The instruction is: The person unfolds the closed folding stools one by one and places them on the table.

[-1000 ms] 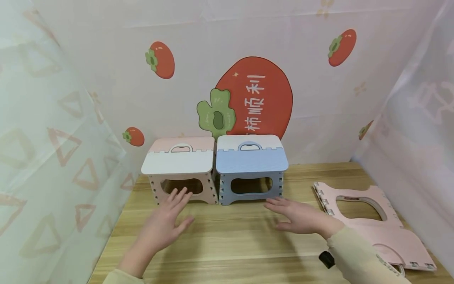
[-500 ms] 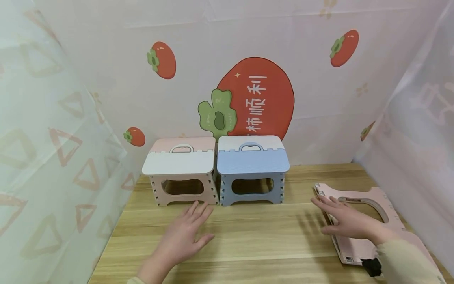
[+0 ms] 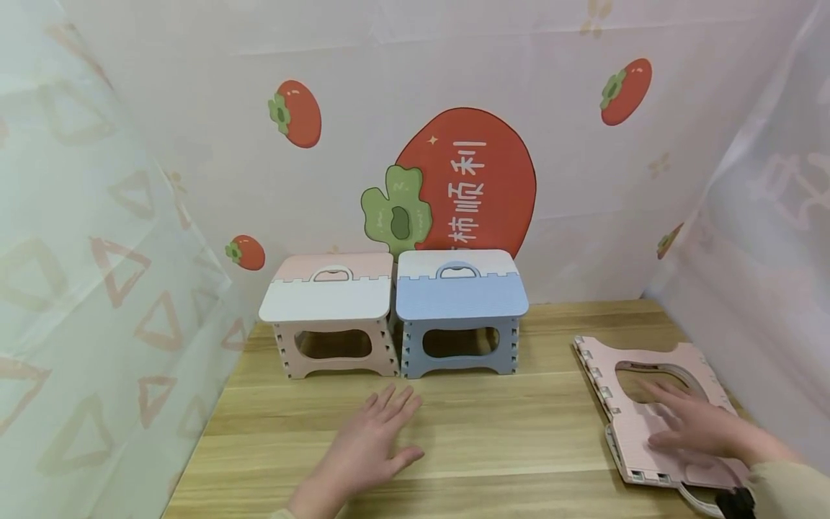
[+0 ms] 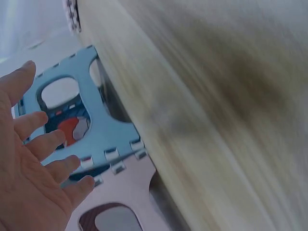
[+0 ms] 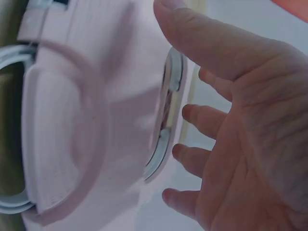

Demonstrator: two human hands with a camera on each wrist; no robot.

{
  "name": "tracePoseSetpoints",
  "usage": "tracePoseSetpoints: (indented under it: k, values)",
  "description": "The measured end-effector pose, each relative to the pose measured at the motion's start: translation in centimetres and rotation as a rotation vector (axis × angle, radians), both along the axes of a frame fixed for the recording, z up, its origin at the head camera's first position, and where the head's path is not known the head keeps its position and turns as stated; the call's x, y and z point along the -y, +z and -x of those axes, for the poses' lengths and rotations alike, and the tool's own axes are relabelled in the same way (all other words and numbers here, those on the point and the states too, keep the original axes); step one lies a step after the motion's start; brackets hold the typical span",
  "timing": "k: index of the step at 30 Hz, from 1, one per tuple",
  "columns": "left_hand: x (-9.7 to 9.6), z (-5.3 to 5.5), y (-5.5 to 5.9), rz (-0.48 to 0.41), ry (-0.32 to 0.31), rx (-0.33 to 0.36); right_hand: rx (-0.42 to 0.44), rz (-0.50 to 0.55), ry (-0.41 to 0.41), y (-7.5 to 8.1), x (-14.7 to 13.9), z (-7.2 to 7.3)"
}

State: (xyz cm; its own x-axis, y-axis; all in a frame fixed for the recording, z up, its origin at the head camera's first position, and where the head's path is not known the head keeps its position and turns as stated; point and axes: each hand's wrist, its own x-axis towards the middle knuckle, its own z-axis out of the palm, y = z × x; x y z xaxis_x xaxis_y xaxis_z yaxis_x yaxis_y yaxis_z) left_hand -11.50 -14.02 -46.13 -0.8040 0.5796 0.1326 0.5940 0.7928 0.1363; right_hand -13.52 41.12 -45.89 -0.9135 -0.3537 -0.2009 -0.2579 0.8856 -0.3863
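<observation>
The right hand (image 3: 695, 427) hovers over the folded stool (image 3: 630, 429) at right, the left hand (image 3: 366, 443) over the table (image 3: 506, 440). Both have spread fingers.

White Chinese characters (image 3: 466, 192) stand on the large red persimmon (image 3: 509, 180) printed on the back curtain (image 3: 415, 65). Turned on their side, they read 柿顺利 from bottom to top. Below 柿, part of another character shows above the blue-and-white stool (image 3: 462, 297), too cut off to read. Pale pink strokes (image 3: 786, 184) on the right-hand curtain (image 3: 755, 238) look like lettering but are illegible.
</observation>
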Motion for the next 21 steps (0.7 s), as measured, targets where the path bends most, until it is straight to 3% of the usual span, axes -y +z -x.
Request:
tracePoseSetpoints:
  k: [10, 21]
  values:
    - [-2.2, -0.5, -1.4, -0.018, -0.057, 0.046, 0.071, -0.048, -0.057, -0.7, -1.0, -0.4]
    - [-4.4, -1.5, -2.2, -0.048, -0.118, 0.091, 0.045, -0.092, -0.077, -1.3, -0.3, -0.5]
